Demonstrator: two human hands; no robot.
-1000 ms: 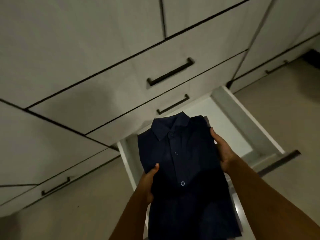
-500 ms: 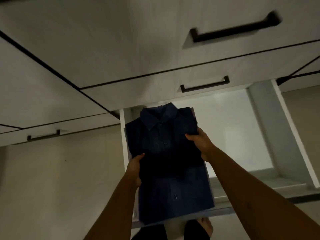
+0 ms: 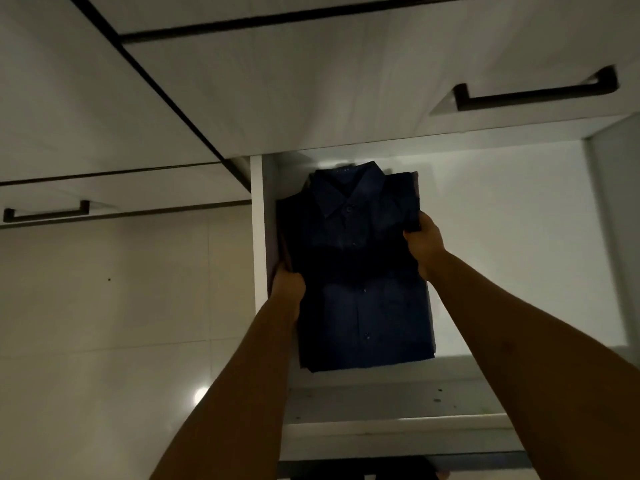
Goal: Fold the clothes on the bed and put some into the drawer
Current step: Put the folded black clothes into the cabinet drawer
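Shirt (image 3: pixel 360 271) lower now, inside drawer (image 3: pixel 519 254)

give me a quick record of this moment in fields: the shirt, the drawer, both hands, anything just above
item: folded dark blue shirt, buttoned, collar toward the drawer's back
place: inside the open white drawer, next to its left wall
resting on drawer floor: cannot tell
left grip: holds the shirt's left edge
right grip: holds the shirt's right edge
above: closed drawer front with a dark handle
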